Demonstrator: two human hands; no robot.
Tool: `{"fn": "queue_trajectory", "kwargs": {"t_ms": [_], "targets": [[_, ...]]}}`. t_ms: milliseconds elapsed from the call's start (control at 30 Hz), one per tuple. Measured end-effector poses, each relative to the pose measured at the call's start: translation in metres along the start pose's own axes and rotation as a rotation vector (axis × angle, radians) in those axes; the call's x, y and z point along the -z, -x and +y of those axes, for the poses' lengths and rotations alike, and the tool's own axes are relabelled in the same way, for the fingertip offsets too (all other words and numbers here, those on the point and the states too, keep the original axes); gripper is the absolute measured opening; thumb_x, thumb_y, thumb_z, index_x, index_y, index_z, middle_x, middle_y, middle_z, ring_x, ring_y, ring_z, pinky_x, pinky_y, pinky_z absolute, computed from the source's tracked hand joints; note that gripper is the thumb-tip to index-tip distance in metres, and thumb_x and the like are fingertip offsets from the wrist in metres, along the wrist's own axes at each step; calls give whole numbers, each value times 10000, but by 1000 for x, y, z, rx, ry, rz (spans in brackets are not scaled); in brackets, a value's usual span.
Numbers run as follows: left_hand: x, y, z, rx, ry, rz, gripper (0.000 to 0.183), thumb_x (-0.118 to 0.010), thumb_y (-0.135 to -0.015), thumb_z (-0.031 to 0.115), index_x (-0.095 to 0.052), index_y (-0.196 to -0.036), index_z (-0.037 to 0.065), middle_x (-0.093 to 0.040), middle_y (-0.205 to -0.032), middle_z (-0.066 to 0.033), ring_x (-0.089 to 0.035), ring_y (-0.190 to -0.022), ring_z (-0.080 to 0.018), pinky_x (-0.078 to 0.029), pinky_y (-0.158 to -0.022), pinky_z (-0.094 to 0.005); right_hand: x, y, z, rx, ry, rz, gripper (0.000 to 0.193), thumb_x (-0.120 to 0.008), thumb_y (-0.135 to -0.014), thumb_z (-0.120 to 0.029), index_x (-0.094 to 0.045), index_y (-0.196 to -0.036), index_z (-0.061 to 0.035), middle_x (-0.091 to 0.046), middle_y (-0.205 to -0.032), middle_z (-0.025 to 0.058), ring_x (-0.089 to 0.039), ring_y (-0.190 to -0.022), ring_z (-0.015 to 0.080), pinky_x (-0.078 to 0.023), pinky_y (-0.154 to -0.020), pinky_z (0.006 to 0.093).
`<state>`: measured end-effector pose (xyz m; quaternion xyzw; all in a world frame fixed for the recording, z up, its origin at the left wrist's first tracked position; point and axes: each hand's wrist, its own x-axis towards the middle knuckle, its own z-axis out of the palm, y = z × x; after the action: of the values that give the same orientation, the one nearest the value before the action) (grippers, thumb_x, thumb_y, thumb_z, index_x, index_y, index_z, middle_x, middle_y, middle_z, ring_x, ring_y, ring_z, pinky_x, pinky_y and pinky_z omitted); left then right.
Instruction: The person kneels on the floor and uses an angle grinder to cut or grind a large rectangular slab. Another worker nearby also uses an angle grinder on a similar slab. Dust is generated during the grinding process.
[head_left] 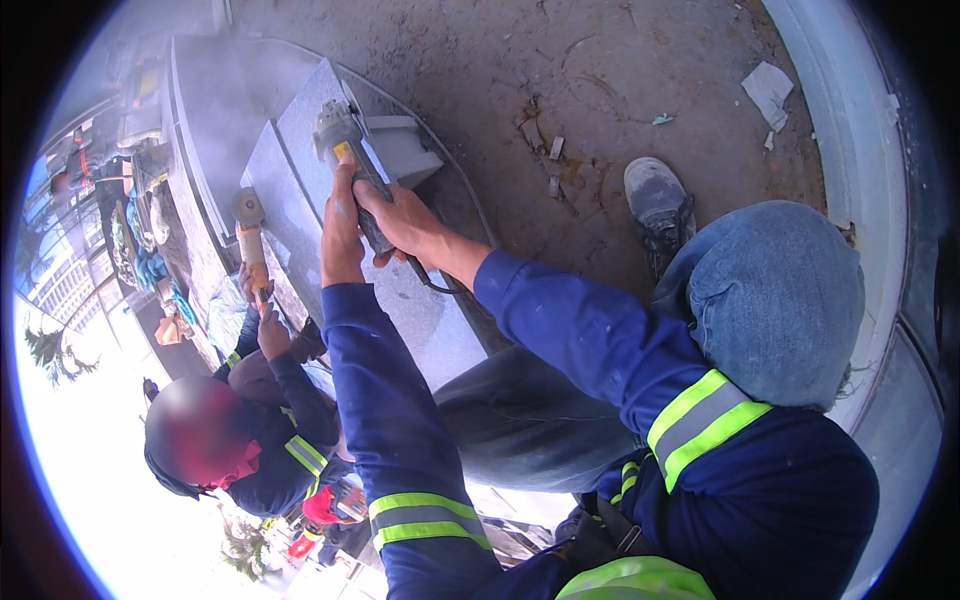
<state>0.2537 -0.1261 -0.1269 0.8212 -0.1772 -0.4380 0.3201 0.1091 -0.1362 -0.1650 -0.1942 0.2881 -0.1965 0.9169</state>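
Both my arms, in dark blue sleeves with reflective bands, reach forward to one angle grinder. My left hand is closed on its body just behind the grey head. My right hand wraps round the dark rear handle, and a black cord trails from below it. The tool is held over a grey stone slab that lies slanted in front of me. The grinder's disc is hard to make out, so contact with the slab cannot be told.
At left, a crouching co-worker holds another angle grinder against the neighbouring slab. Pale dust hangs at the far left. Paper scraps and small rubble lie on the dirt ground near my shoe. A pale curved edge runs along the right.
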Motion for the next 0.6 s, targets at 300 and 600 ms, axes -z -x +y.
{"fn": "queue_trajectory", "kwargs": {"t_ms": [300, 600], "targets": [[1, -6, 5, 46, -22, 20, 762, -582, -1057, 705, -707, -1340, 8, -756, -1151, -143, -705, -1033, -271, -518, -935, -405, 1, -9, 1, -11, 12, -5, 694, -551, -1112, -650, -632, -1160, 37, -675, -796, 63, -706, -524, 190, -471, -362, 277], [-3, 13, 1, -2, 15, -14, 755, -567, -1075, 687, -694, -1349, -5, -754, -1132, -149, -712, -1023, -253, -545, -925, -391, -1, 13, 1, -17, 20, 11, 716, -555, -1116, -646, -606, -1278, 50, -663, -843, 77, -718, -545, 197, -497, -380, 281]]}}
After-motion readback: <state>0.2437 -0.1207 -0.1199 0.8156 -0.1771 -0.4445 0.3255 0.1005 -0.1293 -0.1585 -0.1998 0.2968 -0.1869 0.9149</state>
